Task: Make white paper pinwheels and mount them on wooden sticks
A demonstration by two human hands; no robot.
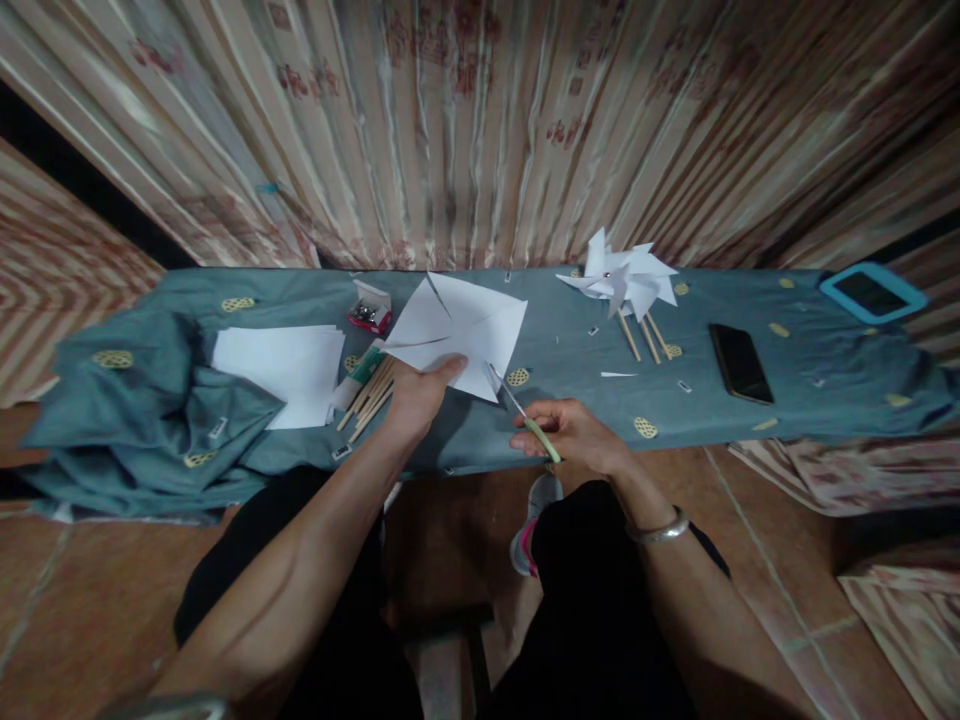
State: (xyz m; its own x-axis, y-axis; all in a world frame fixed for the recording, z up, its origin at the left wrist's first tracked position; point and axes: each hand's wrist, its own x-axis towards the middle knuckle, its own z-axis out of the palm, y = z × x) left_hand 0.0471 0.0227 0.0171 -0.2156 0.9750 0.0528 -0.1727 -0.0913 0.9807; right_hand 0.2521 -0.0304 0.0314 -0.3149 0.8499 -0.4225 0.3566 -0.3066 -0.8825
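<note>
My left hand [421, 395] grips the near edge of a white square sheet of paper [480, 325], thumb on top and the other fingers hidden underneath. Slits run inward from the sheet's far and left corners. In my right hand [574, 432] is a pair of scissors [541, 438] with light green handles. Their blades meet the paper near its front corner, by a cut there. Right of the sheet, several white paper pinwheels [626, 280] on wooden sticks lie overlapping.
On the left lie a stack of white paper [281, 365], a small red box [370, 308] of shiny pins, and several wooden sticks [369, 402] beside a green-and-white packet [361, 370]. A black phone [740, 362] and a blue-framed device [874, 293] rest rightward on the green cloth [600, 400].
</note>
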